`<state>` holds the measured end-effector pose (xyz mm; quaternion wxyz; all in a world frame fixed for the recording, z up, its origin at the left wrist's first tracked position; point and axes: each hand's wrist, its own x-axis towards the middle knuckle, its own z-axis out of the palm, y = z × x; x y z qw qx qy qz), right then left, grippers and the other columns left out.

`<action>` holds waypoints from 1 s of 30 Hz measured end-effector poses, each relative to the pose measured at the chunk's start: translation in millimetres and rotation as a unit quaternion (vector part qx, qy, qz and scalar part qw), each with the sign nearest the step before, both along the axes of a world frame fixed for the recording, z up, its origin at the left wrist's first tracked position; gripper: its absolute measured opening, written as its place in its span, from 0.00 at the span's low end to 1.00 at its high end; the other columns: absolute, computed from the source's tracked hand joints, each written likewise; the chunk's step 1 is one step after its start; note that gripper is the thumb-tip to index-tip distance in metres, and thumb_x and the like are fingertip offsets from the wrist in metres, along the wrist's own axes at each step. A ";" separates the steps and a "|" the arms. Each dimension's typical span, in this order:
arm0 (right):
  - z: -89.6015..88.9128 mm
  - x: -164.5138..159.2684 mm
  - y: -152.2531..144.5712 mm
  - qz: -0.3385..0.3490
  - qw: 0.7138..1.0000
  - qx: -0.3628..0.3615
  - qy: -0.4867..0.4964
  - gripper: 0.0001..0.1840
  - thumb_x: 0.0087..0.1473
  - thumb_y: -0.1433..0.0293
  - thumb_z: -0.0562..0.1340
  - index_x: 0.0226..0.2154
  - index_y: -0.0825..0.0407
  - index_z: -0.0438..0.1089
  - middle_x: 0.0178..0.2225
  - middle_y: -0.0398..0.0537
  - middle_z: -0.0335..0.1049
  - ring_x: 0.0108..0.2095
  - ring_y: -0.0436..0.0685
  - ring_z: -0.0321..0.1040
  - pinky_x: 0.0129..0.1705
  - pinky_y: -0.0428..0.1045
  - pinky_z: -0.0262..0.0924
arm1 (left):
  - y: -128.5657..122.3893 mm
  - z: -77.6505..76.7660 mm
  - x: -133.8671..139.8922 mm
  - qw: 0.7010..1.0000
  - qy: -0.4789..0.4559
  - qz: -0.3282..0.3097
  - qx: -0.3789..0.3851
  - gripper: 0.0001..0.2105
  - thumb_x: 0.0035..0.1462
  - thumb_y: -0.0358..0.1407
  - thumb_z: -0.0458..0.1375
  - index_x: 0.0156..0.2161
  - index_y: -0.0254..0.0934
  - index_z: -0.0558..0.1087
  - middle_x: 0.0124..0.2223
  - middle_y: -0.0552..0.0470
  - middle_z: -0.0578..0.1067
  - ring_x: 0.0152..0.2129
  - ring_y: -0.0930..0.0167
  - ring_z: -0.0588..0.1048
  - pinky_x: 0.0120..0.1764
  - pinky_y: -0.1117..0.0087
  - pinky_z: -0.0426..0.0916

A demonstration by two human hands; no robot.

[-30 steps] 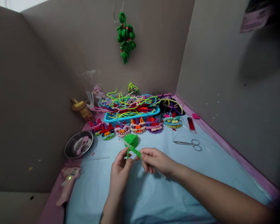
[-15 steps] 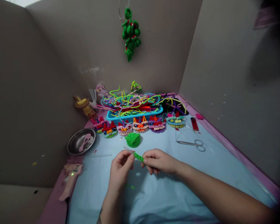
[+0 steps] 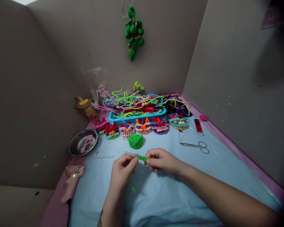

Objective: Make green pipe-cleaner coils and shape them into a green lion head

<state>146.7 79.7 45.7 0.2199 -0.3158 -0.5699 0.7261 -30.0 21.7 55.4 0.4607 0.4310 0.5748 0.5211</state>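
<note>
My left hand (image 3: 124,167) is closed on a thin, whitish translucent stick (image 3: 130,154), whose far end pokes out past the fingers. Around that stick sits a bright green fuzzy pipe cleaner (image 3: 142,158) wound into a tight coil. The thumb and fingers of my right hand (image 3: 161,161) pinch the coil's right end. Just beyond both hands, a green fuzzy rounded piece (image 3: 135,141) with small points on top rests on the blue sheet (image 3: 156,195).
Several colourful animal-like heads (image 3: 143,126) line up before a blue tray (image 3: 137,118) of pipe cleaners. Scissors (image 3: 198,146) lie to the right. On the left are a metal bowl (image 3: 72,146) and a pink glue gun (image 3: 73,184) with a lit green light. Grey walls enclose the table.
The stick and green coil have turned closer to level. My right hand has shifted slightly up and right, while the left has hardly moved. The view has shifted slightly.
</note>
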 end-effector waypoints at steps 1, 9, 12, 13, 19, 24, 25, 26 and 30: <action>-0.2 -1.0 -0.5 -0.021 1.000 0.015 -0.002 0.09 0.47 0.65 0.61 0.25 0.54 0.66 0.17 0.38 0.64 0.16 0.44 0.54 0.18 0.41 0.48 | -0.5 0.5 1.0 1.000 0.024 0.013 0.002 0.09 0.46 0.38 0.64 0.24 0.33 0.75 0.22 0.53 0.73 0.15 0.78 0.66 0.20 0.77 0.62; -1.6 -0.7 -4.1 -0.157 0.916 0.358 -0.091 0.05 0.50 0.75 0.59 0.24 0.53 0.67 0.23 0.41 0.64 0.27 0.50 0.61 0.29 0.45 0.53 | -5.2 -0.6 9.9 0.985 0.147 0.061 0.060 0.08 0.51 0.38 0.60 0.30 0.35 0.77 0.24 0.53 0.74 0.18 0.75 0.69 0.22 0.75 0.63; -2.4 1.1 -5.3 -0.176 0.853 0.480 -0.107 0.06 0.53 0.77 0.57 0.27 0.53 0.68 0.26 0.44 0.65 0.30 0.52 0.63 0.33 0.46 0.55 | -5.5 0.3 10.7 0.985 0.155 0.055 0.056 0.10 0.53 0.40 0.58 0.33 0.35 0.77 0.24 0.54 0.73 0.17 0.75 0.68 0.22 0.76 0.62; -2.4 1.7 -5.9 -0.180 0.834 0.510 -0.114 0.07 0.54 0.77 0.57 0.28 0.53 0.68 0.26 0.45 0.65 0.30 0.53 0.63 0.33 0.47 0.55 | -5.5 0.8 11.4 0.984 0.158 0.055 0.055 0.11 0.54 0.40 0.57 0.33 0.35 0.76 0.23 0.54 0.72 0.17 0.75 0.68 0.22 0.76 0.62; -3.1 2.5 -10.4 -0.202 0.757 0.603 -0.150 0.10 0.56 0.77 0.55 0.25 0.52 0.64 0.26 0.47 0.62 0.31 0.55 0.60 0.34 0.49 0.56 | -5.1 -0.6 20.1 0.986 0.135 0.077 0.052 0.15 0.57 0.45 0.54 0.30 0.34 0.73 0.21 0.56 0.69 0.16 0.75 0.66 0.22 0.76 0.61; -5.5 1.2 -10.3 -0.162 0.826 0.525 -0.128 0.06 0.51 0.75 0.60 0.34 0.53 0.64 0.32 0.48 0.66 0.34 0.56 0.64 0.36 0.49 0.59 | -5.5 -4.2 23.9 0.990 0.103 0.072 0.056 0.15 0.59 0.46 0.52 0.34 0.34 0.71 0.19 0.59 0.63 0.16 0.76 0.62 0.20 0.77 0.58; -5.0 0.9 -10.0 -0.146 0.847 0.496 -0.124 0.11 0.50 0.74 0.62 0.38 0.53 0.64 0.34 0.49 0.67 0.35 0.56 0.65 0.36 0.49 0.60 | -5.4 -5.0 23.9 0.990 0.102 0.071 0.059 0.15 0.59 0.45 0.51 0.34 0.35 0.71 0.20 0.59 0.63 0.16 0.76 0.62 0.20 0.77 0.58; -4.3 0.7 -9.7 -0.129 0.865 0.471 -0.118 0.14 0.50 0.73 0.63 0.41 0.53 0.64 0.36 0.49 0.68 0.36 0.56 0.66 0.37 0.49 0.60 | -5.2 -5.9 23.9 0.990 0.103 0.070 0.064 0.15 0.59 0.45 0.52 0.35 0.35 0.71 0.20 0.59 0.63 0.16 0.76 0.62 0.20 0.77 0.58; -0.3 0.4 -9.4 -0.079 0.896 0.428 -0.087 0.07 0.56 0.72 0.57 0.39 0.51 0.68 0.35 0.48 0.72 0.37 0.54 0.68 0.39 0.48 0.60 | -3.6 -10.3 24.1 0.989 0.113 0.057 0.080 0.13 0.58 0.43 0.53 0.33 0.35 0.72 0.23 0.55 0.67 0.20 0.75 0.65 0.23 0.76 0.60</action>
